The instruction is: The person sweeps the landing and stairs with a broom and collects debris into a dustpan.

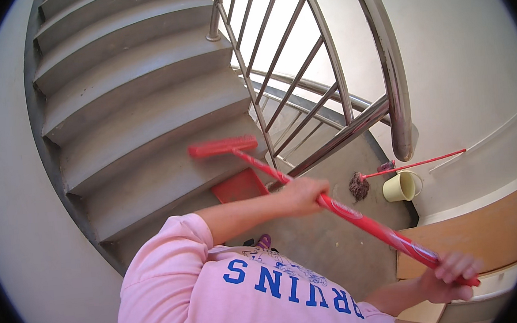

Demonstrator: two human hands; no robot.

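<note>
A red broom runs diagonally across the view, its handle (365, 221) gripped in both of my hands. Partway down the handle, my left hand (302, 196) is wrapped around it. My right hand (455, 278) holds it close to the end. Blurred by motion, the broom head (222, 147) is over a low stair tread (159, 181); whether it touches the tread cannot be told. Below that step, a red dustpan (240, 186) lies on the floor, partly hidden by my left forearm.
Grey stairs (151, 97) rise ahead beside a metal railing (289, 94). A string mop (359, 187) with a red handle leans near the right wall, next to a pale yellow bucket (394, 189). A wooden panel (468, 240) stands at right.
</note>
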